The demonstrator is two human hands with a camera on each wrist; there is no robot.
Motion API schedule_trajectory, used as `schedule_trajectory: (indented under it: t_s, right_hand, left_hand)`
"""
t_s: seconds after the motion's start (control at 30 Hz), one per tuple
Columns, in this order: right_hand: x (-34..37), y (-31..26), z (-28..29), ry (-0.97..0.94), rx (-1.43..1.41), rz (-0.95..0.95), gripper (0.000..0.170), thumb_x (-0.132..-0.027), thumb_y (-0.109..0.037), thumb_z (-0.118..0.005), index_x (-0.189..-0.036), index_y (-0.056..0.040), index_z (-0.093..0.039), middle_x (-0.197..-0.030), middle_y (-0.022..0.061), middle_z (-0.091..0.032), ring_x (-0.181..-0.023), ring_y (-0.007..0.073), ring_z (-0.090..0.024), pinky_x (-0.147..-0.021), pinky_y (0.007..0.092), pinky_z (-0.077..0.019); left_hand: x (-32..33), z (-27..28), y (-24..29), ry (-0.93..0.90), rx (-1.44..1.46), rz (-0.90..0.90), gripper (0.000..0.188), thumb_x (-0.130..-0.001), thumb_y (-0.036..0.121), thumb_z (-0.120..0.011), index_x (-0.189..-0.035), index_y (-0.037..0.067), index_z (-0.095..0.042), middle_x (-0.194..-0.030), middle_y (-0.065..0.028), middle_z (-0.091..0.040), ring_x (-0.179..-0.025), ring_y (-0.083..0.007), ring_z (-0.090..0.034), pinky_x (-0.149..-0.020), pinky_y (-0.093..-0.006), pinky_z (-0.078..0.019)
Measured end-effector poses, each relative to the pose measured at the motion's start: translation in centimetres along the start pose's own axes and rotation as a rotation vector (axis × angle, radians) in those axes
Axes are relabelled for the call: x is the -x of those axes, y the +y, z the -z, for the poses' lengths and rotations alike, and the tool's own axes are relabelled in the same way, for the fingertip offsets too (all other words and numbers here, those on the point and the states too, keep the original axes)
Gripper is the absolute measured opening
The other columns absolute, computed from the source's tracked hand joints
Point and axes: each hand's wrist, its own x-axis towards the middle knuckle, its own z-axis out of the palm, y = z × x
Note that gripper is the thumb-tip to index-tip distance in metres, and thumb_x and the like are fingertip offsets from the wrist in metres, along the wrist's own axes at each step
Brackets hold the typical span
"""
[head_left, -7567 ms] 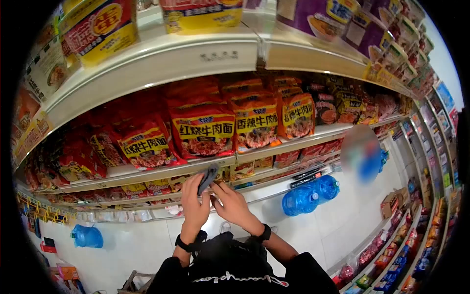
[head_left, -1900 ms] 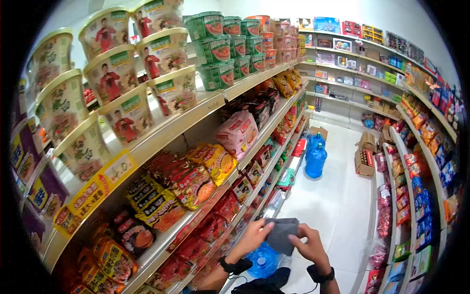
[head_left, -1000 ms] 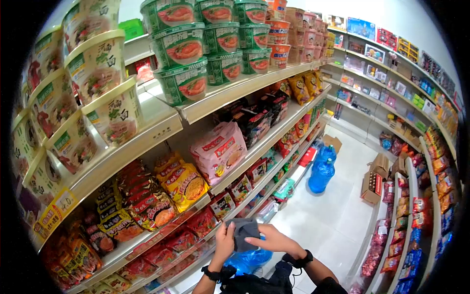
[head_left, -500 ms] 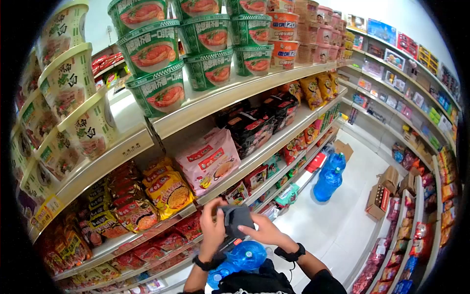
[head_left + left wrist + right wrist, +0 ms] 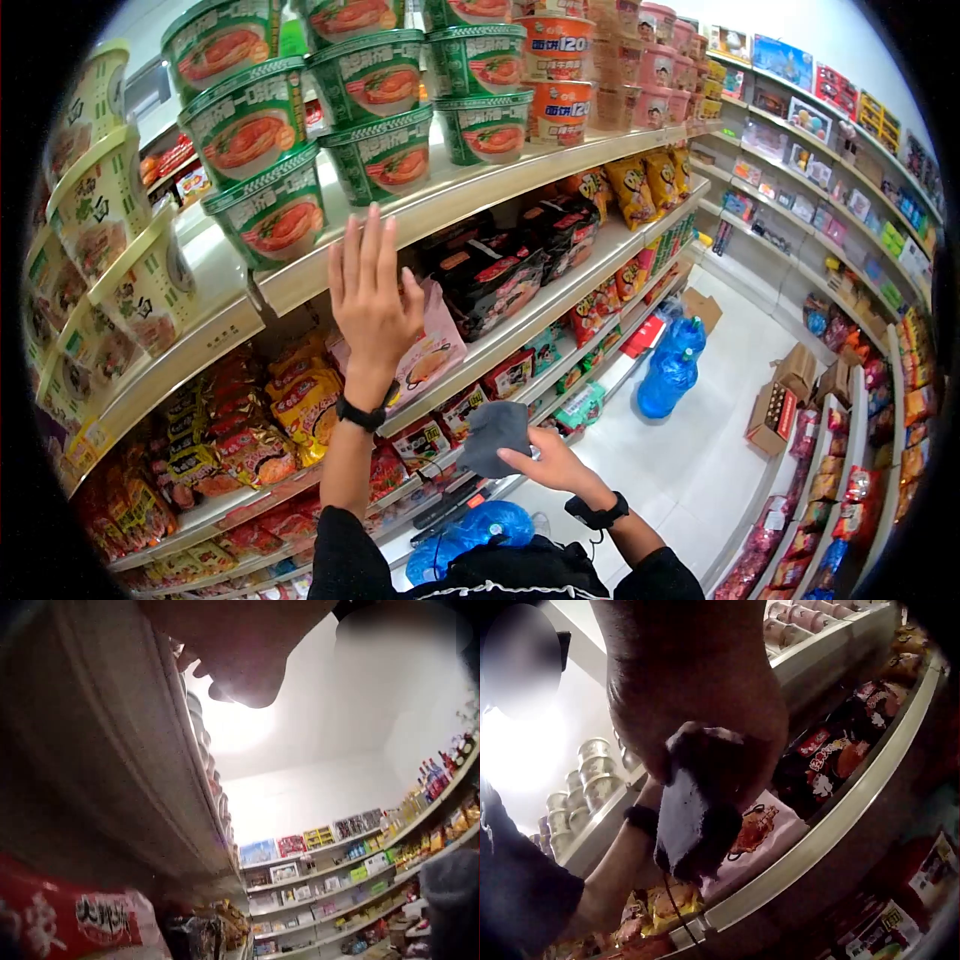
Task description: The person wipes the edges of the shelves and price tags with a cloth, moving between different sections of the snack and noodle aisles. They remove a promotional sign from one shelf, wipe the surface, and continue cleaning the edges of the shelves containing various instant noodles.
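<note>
My left hand (image 5: 372,295) is raised with straight fingers at the front edge of the upper shelf (image 5: 430,205), just below the green noodle tubs (image 5: 375,165). In the left wrist view that hand (image 5: 232,649) appears dark at the top, beside the shelf. Lower down and to the right, my right hand (image 5: 560,468) pinches a dark grey cloth (image 5: 495,440) between thumb and fingers. The right wrist view shows the cloth (image 5: 686,814) bunched and hanging from the hand. A pink noodle pack (image 5: 435,345) on the middle shelf is partly hidden behind my left hand.
Cream noodle tubs (image 5: 150,285) are stacked at the left, orange tubs (image 5: 557,110) farther right. Black packs (image 5: 485,285) sit on the middle shelf. Blue water bottles (image 5: 668,370) stand on the floor, with another blue bottle (image 5: 470,535) near my body. An open carton (image 5: 775,415) lies at the right.
My left hand has let go of the cloth and risen to the upper shelf edge; the right hand keeps the cloth. Earlier, both hands held it while the view moved along the shelves.
</note>
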Motion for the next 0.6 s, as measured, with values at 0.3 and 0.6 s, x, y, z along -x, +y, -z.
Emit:
schedule_trajectory:
  t_s: [0.3,0.6]
  right_hand:
    - [-5.3,-3.5,6.2,0.297,0.025,0.099,0.027,-0.098,-0.017,-0.065,-0.114,0.0046,-0.064,-0.094,0.0078,-0.071,-0.086,0.0124,-0.063,-0.079,0.0318,-0.0522]
    - [-17.2,-9.6,12.3,0.658,0.746,0.643,0.027,-0.087,-0.008,-0.064,-0.112,0.0018,-0.061,-0.129,0.0239,-0.056,-0.12,0.0381,-0.055,-0.095,0.0473,-0.0478]
  left_hand:
    - [0.7,-3.6,4.6,-0.144,0.021,0.009,0.053,-0.09,0.017,-0.055,-0.143,0.006,-0.054,-0.16,-0.0134,-0.037,-0.15,-0.0313,-0.03,-0.123,-0.0465,-0.0198]
    - [0.2,-3.4,6.5,-0.159,0.113,0.062,0.053,-0.094,0.017,-0.049,-0.144,-0.002,-0.049,-0.159,-0.0228,-0.034,-0.15,-0.0386,-0.028,-0.122,-0.0509,-0.0197]
